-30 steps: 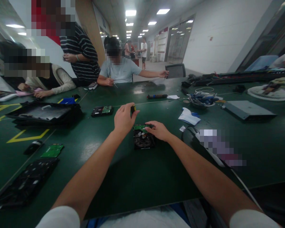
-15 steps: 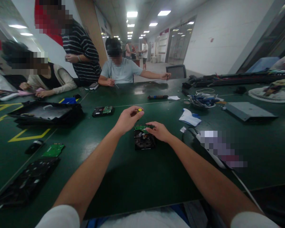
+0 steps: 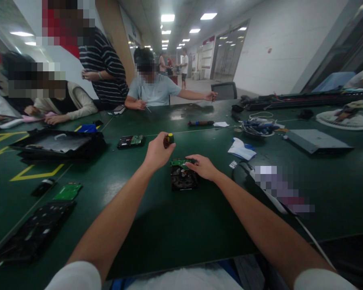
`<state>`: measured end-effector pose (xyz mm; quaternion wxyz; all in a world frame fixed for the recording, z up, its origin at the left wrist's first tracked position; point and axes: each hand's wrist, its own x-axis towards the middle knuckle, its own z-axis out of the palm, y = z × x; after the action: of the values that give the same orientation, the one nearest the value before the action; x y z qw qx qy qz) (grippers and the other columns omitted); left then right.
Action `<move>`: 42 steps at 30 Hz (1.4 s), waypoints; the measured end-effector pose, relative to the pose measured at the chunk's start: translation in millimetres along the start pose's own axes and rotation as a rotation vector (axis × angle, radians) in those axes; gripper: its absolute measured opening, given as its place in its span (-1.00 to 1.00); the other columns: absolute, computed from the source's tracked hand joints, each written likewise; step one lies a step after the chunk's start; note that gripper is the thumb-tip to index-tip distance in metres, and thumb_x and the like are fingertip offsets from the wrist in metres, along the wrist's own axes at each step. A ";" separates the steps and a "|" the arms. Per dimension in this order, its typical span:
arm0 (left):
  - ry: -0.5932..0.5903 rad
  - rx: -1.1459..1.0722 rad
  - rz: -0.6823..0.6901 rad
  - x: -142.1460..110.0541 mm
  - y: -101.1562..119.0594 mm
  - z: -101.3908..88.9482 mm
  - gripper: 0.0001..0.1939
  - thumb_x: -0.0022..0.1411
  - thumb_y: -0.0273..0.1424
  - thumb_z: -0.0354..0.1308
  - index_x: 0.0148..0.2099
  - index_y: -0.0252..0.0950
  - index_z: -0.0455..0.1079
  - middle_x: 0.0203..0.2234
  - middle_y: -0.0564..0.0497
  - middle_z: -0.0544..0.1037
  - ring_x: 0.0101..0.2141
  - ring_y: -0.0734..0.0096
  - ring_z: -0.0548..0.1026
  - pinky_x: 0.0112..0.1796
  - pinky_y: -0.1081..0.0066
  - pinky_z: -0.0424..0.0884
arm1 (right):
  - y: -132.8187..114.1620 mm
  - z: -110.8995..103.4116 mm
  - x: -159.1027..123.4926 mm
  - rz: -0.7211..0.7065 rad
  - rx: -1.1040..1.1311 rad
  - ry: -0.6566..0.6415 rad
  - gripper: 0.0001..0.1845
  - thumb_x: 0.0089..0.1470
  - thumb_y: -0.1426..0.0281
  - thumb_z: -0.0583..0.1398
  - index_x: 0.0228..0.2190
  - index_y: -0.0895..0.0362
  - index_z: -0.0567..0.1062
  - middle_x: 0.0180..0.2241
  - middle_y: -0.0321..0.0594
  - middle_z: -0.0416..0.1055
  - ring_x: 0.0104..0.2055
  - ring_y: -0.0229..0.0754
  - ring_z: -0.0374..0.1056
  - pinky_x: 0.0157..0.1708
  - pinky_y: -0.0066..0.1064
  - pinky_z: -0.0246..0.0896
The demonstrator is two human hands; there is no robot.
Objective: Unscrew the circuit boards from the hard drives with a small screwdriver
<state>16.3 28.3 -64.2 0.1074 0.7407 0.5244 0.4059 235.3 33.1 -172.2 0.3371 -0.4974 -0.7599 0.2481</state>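
A hard disk drive [image 3: 184,179] lies on the green table in front of me, its green circuit board [image 3: 179,162] uppermost at the far end. My right hand [image 3: 202,165] grips the drive at its far right corner, thumb over the board. Just beyond the drive's far left corner, my left hand [image 3: 159,150] is closed around a screwdriver [image 3: 170,138], of which only the yellow-and-black handle end shows. The shaft and tip are hidden.
Another hard drive [image 3: 131,141] lies to the left, past a loose green board [image 3: 68,191] and a black panel [image 3: 33,229]. Black trays [image 3: 60,143] sit farther left. On the right are a white glove [image 3: 241,150], a metal box [image 3: 318,141] and a power strip [image 3: 270,193]. People sit opposite.
My left hand dipped toward the drive with the screwdriver's yellow end tilted to me, then moved back left and up. My right hand stays on the drive.
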 end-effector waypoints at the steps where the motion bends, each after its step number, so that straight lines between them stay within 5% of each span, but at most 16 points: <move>1: 0.018 -0.004 -0.010 0.5 -0.4 -0.4 -0.78 0.20 -0.40 0.27 -0.09 -0.26 0.41 -0.35 -0.01 0.57 -0.33 0.29 0.52 -0.23 0.28 0.42 | -0.1 -0.2 -0.1 0.001 0.002 -0.002 -0.57 0.24 0.18 0.27 0.06 0.13 0.57 -0.03 -0.08 0.53 -0.34 -0.26 0.37 -0.23 -0.33 0.33; 10: 0.062 -0.081 -0.008 1.0 1.5 -0.9 -0.81 0.21 -0.37 0.27 -0.13 -0.26 0.39 -0.39 0.03 0.55 -0.37 0.34 0.51 -0.27 0.33 0.40 | -4.7 0.8 0.0 0.016 -0.040 0.016 -0.56 0.24 0.21 0.27 0.06 0.18 0.56 -0.13 -0.08 0.55 -0.33 -0.23 0.39 -0.22 -0.33 0.32; 21: 0.147 -0.107 -0.008 -2.5 11.7 3.7 -0.76 0.20 -0.43 0.27 -0.08 -0.23 0.37 -0.26 -0.03 0.58 -0.25 0.30 0.55 -0.22 0.31 0.46 | -12.8 6.4 -6.0 0.001 -0.031 0.033 -0.58 0.29 0.19 0.21 0.09 0.11 0.51 0.01 -0.06 0.54 -0.34 -0.19 0.45 -0.19 -0.27 0.42; 26: 0.148 -0.264 -0.013 -5.1 18.8 7.1 -0.76 0.20 -0.42 0.26 -0.10 -0.22 0.31 -0.29 0.03 0.54 -0.29 0.37 0.53 -0.23 0.34 0.44 | -23.1 -8.0 -8.1 -0.123 -0.189 0.212 -0.57 0.34 0.21 0.13 0.07 0.24 0.50 0.01 0.11 0.48 -0.18 -0.05 0.47 -0.01 -0.12 0.42; 29: 0.106 -0.385 -0.029 -7.7 21.4 12.4 -0.72 0.16 -0.40 0.29 -0.12 -0.23 0.30 -0.33 0.05 0.49 -0.35 0.42 0.49 -0.28 0.38 0.42 | -36.5 -16.1 -12.5 -0.229 -0.191 0.401 -0.52 0.35 0.20 0.09 0.17 0.20 0.41 0.11 0.14 0.41 0.00 0.04 0.44 0.11 -0.05 0.38; 33: 0.012 -0.399 -0.044 -16.7 25.4 25.3 -0.70 0.13 -0.31 0.34 -0.16 -0.24 0.32 -0.39 0.08 0.46 -0.39 0.43 0.43 -0.32 0.39 0.39 | -50.2 -14.5 -18.6 -0.417 -0.238 0.372 -0.37 0.31 0.30 0.10 0.34 0.18 0.19 0.27 0.13 0.28 0.34 0.11 0.19 0.32 0.08 0.16; 38: -0.087 -0.374 -0.029 -26.5 33.0 34.1 -0.72 0.14 -0.32 0.36 -0.25 -0.22 0.28 -0.40 0.09 0.48 -0.36 0.39 0.48 -0.26 0.34 0.43 | -45.4 -12.8 -21.0 -0.424 -0.182 0.343 -0.43 0.35 0.39 0.01 0.34 0.13 0.20 0.17 0.06 0.40 0.23 0.03 0.33 0.27 -0.02 0.26; 42: -0.102 -0.101 0.016 -29.8 35.2 30.5 -0.58 0.14 -0.22 0.40 -0.06 -0.26 0.34 -0.13 -0.14 0.55 -0.08 0.14 0.54 -0.04 0.17 0.45 | -38.2 -18.1 -18.8 -0.357 -0.201 0.373 -0.47 0.34 0.41 -0.01 0.30 0.10 0.26 0.07 0.03 0.45 0.12 0.04 0.39 0.19 -0.06 0.31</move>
<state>58.7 -4.3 -77.9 0.1678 0.7583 0.4911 0.3945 231.8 1.9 -138.3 0.4584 -0.4238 -0.7811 0.0123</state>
